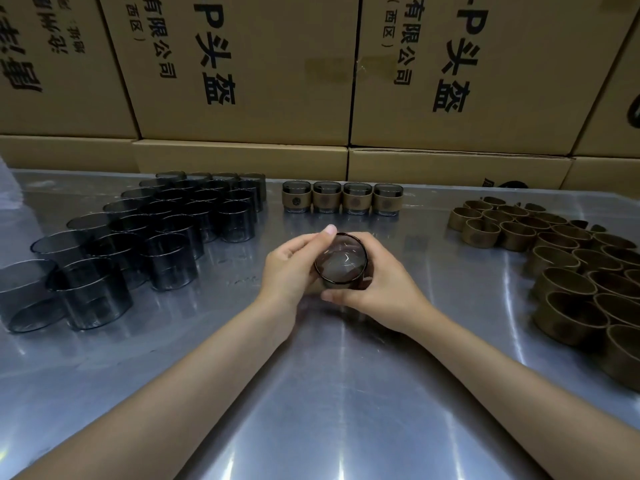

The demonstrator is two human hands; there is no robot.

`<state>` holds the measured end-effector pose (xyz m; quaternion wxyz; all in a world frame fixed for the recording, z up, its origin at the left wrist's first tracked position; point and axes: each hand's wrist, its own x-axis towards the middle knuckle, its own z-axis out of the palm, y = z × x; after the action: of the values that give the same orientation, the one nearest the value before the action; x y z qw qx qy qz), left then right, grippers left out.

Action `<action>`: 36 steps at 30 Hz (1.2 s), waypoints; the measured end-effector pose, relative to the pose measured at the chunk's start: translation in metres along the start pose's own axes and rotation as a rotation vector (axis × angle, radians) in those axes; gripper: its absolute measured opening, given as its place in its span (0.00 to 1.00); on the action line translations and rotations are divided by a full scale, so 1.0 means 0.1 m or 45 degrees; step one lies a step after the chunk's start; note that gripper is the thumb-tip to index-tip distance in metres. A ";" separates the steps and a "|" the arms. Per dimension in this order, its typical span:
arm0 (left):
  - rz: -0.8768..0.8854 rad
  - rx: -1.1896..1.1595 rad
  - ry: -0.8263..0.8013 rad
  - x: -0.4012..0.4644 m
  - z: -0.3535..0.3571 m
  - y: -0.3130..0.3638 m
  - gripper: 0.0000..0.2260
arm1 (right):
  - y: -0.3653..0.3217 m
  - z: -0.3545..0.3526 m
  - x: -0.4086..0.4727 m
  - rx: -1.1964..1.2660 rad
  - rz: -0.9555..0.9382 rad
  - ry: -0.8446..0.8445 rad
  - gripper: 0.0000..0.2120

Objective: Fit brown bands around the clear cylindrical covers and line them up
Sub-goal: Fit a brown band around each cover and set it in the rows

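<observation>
The clear cover (341, 261) is gripped between the left hand (291, 268) and right hand (377, 289), axis pointing up toward the camera, with the finished row (341, 199) straight ahead.

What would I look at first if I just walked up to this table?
Probably the two hands in the middle: the left hand and right hand grip one clear cover above the shiny metal table. Next, the crowd of bare clear covers at left, the heap of brown bands at right, and four banded covers lined up behind the hands.
</observation>
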<state>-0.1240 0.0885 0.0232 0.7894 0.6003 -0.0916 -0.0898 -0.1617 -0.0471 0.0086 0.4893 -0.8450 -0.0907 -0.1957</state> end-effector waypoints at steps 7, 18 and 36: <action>-0.010 -0.016 -0.563 0.07 -0.17 0.04 0.16 | 0.03 -0.06 0.03 0.321 0.085 0.012 0.25; 0.325 0.445 -0.063 -0.04 0.06 -0.12 0.22 | 0.02 -0.02 0.00 0.044 -0.018 -0.001 0.27; 0.389 0.285 -0.164 -0.09 0.11 -0.07 0.26 | -0.02 -0.09 0.03 0.653 0.310 0.165 0.23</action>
<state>-0.1361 0.0788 0.0186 0.7148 0.6564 -0.2413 0.0035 -0.1619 -0.0538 0.0151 0.7116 -0.6841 -0.0038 -0.1598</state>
